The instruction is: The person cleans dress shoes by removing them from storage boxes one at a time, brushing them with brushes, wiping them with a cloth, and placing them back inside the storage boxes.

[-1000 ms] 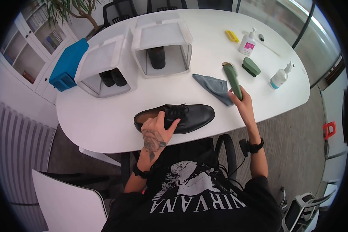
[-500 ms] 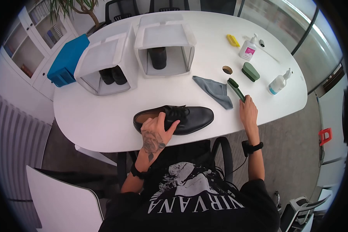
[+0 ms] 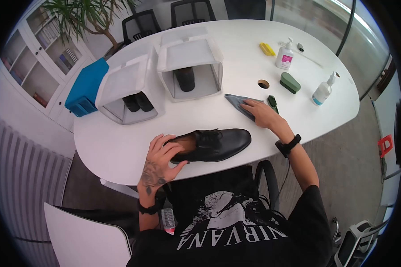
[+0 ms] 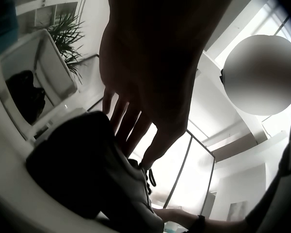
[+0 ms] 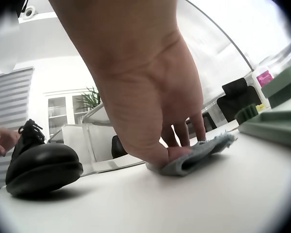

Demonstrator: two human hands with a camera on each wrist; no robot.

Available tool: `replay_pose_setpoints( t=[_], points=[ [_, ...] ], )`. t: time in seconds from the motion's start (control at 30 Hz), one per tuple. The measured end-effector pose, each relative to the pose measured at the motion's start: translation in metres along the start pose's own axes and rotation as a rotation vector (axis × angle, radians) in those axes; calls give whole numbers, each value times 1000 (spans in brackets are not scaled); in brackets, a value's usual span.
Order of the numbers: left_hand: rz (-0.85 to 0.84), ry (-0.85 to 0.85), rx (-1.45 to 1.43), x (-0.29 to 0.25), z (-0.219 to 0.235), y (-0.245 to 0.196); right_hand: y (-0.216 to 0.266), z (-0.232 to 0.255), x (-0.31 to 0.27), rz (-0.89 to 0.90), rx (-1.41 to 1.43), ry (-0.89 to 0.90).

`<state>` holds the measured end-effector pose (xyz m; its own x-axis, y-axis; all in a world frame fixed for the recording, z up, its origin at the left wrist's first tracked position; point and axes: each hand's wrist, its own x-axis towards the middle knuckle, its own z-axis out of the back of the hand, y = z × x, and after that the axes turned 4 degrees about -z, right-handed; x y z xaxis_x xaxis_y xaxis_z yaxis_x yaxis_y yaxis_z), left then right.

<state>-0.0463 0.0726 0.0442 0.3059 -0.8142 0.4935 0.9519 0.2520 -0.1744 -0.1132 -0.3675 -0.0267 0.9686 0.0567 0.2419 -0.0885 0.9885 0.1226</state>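
Observation:
A black lace-up leather shoe (image 3: 223,144) with a tan lining lies on its sole near the table's front edge. Around its heel, my left hand (image 3: 159,160) has spread, loosely bent fingers over the opening. My right hand (image 3: 265,115) is on the grey-blue cloth (image 3: 236,101), right of the toe. The right wrist view shows the thumb and fingers pinching this cloth (image 5: 199,154), which is bunched and rises at one edge. Just beyond that hand lies a green long-handled brush (image 3: 272,101), its handle mostly hidden in the head view.
Two white boxes (image 3: 189,53) hold dark footwear, with a blue case (image 3: 87,86) beside them. At right stand a green block brush (image 3: 290,82), a pump bottle (image 3: 284,55), a spray bottle (image 3: 322,91) and a yellow item (image 3: 267,49). A round hole (image 3: 263,84) pierces the tabletop.
My right hand has put the long-handled brush down on the table and moved left onto the cloth. My left hand has loosened from the shoe's opening and shifted back toward the heel.

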Motion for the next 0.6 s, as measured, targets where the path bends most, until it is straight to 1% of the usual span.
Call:
replay_pose_setpoints(
  t=[0.03, 0.07, 0.13, 0.17, 0.2, 0.27, 0.3, 0.33, 0.4, 0.43, 0.47, 0.5, 0.53, 0.6],
  points=[
    [66, 64, -66, -5, 7, 4, 3, 2, 6, -47, 13, 88],
    [78, 64, -56, -9, 6, 13, 2, 5, 14, -33, 19, 88],
    [116, 148, -132, -16, -2, 27, 0, 14, 20, -140, -113, 327],
    [107, 127, -105, -17, -2, 28, 0, 13, 16, -86, -114, 211],
    [101, 128, -109, -16, 0, 25, -1, 12, 12, -93, -116, 211],
    [40, 92, -18, -12, 8, 16, -2, 15, 5, 32, 29, 44],
    [55, -27, -83, -14, 1, 14, 2, 16, 0, -54, 77, 27],
    [91, -73, -137, -17, -4, 14, 9, 20, -5, -121, 148, -33],
    [128, -115, -271, -18, -6, 11, 30, 42, -13, -282, 276, -59],
    [145, -111, -276, -18, -8, 8, 41, 54, -16, -339, 370, -133],
    [190, -200, -395, -13, -11, 4, 52, 61, -21, -401, 466, -203],
    [237, -294, -514, -7, -17, 1, 60, 60, -23, -407, 540, -337],
    [217, -391, -495, -2, -28, -3, 70, 62, -25, -407, 541, -317],
    [497, -497, -680, 5, -43, -22, 93, 65, -25, -376, 466, -468]
  ],
)
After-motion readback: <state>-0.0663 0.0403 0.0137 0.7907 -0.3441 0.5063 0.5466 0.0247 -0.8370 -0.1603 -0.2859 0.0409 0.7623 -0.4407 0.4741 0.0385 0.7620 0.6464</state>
